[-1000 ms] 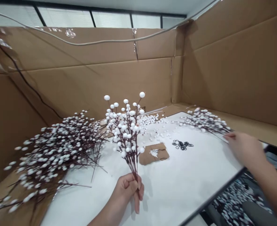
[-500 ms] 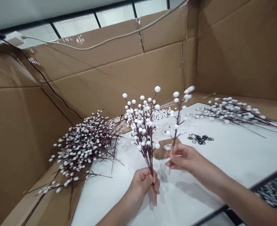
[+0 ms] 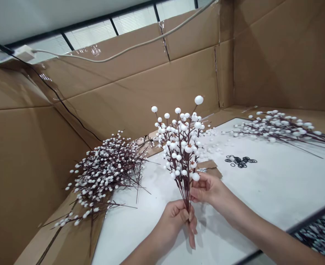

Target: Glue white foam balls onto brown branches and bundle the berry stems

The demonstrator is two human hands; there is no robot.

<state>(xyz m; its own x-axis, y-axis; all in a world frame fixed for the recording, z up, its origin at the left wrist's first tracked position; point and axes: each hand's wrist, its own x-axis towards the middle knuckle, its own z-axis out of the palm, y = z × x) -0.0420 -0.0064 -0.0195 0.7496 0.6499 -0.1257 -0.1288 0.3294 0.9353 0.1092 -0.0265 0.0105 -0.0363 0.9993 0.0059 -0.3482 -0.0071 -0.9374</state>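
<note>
One bunch of white-berried stems (image 3: 188, 149) is held roughly upright above the white desk (image 3: 278, 187), its lower part gripped in the closed left hand (image 3: 178, 220), while the right hand (image 3: 208, 188), just above the left, pinches thumb and fingers together at the stems on the bunch's right side. Behind the bunch are loose white balls (image 3: 212, 150) and, partly hidden by the right hand, a piece of brown cardboard (image 3: 211, 169); to the bunch's right lie black rings (image 3: 241, 162) and, farther off, a small pile of similar stems (image 3: 285, 127), while a larger heap (image 3: 106, 169) lies to its left
</note>
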